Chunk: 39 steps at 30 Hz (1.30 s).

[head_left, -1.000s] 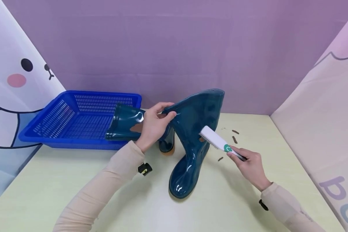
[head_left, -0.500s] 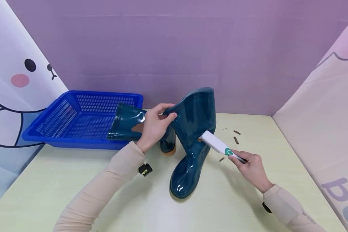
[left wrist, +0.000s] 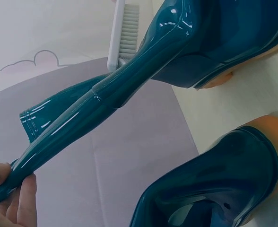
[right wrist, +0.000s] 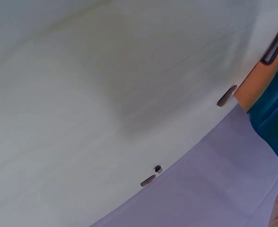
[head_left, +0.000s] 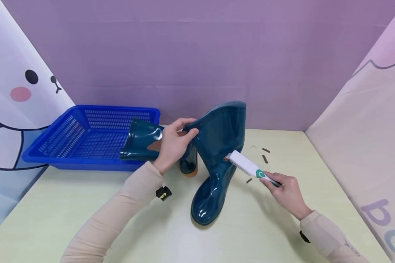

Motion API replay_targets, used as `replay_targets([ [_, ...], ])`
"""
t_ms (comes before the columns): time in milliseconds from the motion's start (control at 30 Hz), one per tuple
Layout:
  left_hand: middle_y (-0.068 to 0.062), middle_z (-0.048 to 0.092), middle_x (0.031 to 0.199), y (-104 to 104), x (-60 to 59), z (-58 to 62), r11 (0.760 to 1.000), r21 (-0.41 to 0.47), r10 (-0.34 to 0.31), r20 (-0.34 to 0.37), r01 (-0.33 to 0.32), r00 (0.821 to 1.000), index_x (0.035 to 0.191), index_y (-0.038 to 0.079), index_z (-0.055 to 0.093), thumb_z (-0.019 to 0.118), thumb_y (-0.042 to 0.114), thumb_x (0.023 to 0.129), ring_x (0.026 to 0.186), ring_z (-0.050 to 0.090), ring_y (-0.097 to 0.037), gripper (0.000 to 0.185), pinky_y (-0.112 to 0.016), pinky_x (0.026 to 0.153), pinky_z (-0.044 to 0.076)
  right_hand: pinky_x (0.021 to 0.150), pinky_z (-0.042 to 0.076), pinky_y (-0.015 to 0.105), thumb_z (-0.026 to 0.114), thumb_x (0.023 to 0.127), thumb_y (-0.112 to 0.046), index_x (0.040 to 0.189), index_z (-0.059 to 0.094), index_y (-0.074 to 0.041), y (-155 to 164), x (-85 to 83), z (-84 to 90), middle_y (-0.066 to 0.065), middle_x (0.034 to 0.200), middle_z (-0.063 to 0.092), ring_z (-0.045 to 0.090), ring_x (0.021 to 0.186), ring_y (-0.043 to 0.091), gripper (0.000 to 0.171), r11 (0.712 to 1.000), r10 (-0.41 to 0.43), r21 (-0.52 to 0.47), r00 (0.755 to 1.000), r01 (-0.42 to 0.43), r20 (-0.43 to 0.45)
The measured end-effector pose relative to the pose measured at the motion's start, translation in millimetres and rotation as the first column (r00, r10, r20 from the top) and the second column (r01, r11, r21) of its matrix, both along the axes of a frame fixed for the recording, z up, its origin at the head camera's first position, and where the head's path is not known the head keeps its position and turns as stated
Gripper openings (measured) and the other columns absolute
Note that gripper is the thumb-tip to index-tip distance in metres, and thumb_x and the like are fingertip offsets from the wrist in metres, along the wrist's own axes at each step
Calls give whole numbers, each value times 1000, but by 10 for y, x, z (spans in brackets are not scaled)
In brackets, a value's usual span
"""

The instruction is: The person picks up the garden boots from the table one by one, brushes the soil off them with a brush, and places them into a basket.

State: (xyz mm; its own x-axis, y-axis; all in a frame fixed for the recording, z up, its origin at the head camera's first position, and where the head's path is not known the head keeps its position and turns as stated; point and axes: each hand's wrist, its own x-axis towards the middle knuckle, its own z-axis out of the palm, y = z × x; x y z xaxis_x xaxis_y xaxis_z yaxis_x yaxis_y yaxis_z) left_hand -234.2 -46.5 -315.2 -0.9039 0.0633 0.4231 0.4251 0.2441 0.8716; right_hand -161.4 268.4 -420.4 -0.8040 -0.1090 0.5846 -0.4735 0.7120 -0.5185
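A dark teal rubber boot (head_left: 217, 146) stands on the table, its toe toward me. My left hand (head_left: 174, 144) pinches the left edge of its shaft opening between thumb and fingers. In my right hand (head_left: 288, 193) is the handle of a white scrub brush (head_left: 245, 163), whose bristles touch a small brown patch (head_left: 226, 158) on the boot's shaft. The left wrist view shows the brush (left wrist: 123, 33) beyond the pinched boot. Behind my left hand is a second boot (head_left: 141, 138), its shaft bent over leftward and bearing a brown patch; the hand partly hides it.
A blue plastic basket (head_left: 95, 146) stands at the back left, behind the second boot's shaft. Several brown crumbs, such as one brown strip (head_left: 264, 159), lie on the table (head_left: 283, 146) right of the boot. A purple cloth (head_left: 191, 65) hangs behind.
The brush head has moved slightly down along the shaft onto the brown patch. The boot's shaft opening has narrowed, its right edge shifting left. My left hand keeps its pinch.
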Motion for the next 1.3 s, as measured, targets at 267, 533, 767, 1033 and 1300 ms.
replay_targets([
  [267, -7, 64, 113, -1, 4, 12, 1000, -15, 12, 5, -12, 1000, 113, 10, 63, 64, 15, 86, 90, 67, -21, 27, -32, 76, 55, 39, 28, 12, 75, 66, 4, 89, 72, 3, 34, 12, -9, 3, 65, 65, 35, 47, -5, 23, 1000, 0, 8, 1000, 0, -6],
  [533, -7, 63, 113, -6, 10, 36, 1000, -13, 28, 5, -28, 1000, 113, 10, 63, 64, 15, 86, 92, 67, -21, 27, -32, 78, 55, 40, 34, 15, 73, 75, -3, 94, 71, 2, 49, 53, 109, 12, 78, 70, 42, 50, -2, 20, 993, -55, -96, 987, 71, 153],
  [767, -7, 64, 112, 21, 15, 54, 1000, -15, 18, -5, -18, 1000, 113, 10, 63, 64, 14, 86, 92, 67, -21, 27, -32, 78, 55, 41, 34, 14, 74, 73, -2, 94, 73, -1, 6, 21, 132, 1, 74, 69, 42, 50, -1, 21, 991, -58, -118, 995, 68, 85],
  [1033, -6, 64, 112, 8, 4, 79, 1000, -21, 9, -15, -10, 1000, 112, 10, 63, 64, 14, 86, 94, 66, -20, 27, -33, 79, 54, 39, 29, 15, 75, 70, -1, 90, 73, 1, -29, 7, 62, 6, 69, 67, 36, 46, -2, 20, 996, -90, -12, 994, 91, 59],
  [1300, -7, 65, 111, 0, -3, 60, 1000, -29, 6, -23, -7, 1000, 112, 10, 64, 64, 14, 86, 98, 65, -19, 26, -32, 81, 54, 39, 30, 16, 74, 73, -4, 91, 72, 1, 33, 63, -4, 12, 75, 70, 36, 46, -2, 20, 991, -129, 3, 982, 130, 140],
])
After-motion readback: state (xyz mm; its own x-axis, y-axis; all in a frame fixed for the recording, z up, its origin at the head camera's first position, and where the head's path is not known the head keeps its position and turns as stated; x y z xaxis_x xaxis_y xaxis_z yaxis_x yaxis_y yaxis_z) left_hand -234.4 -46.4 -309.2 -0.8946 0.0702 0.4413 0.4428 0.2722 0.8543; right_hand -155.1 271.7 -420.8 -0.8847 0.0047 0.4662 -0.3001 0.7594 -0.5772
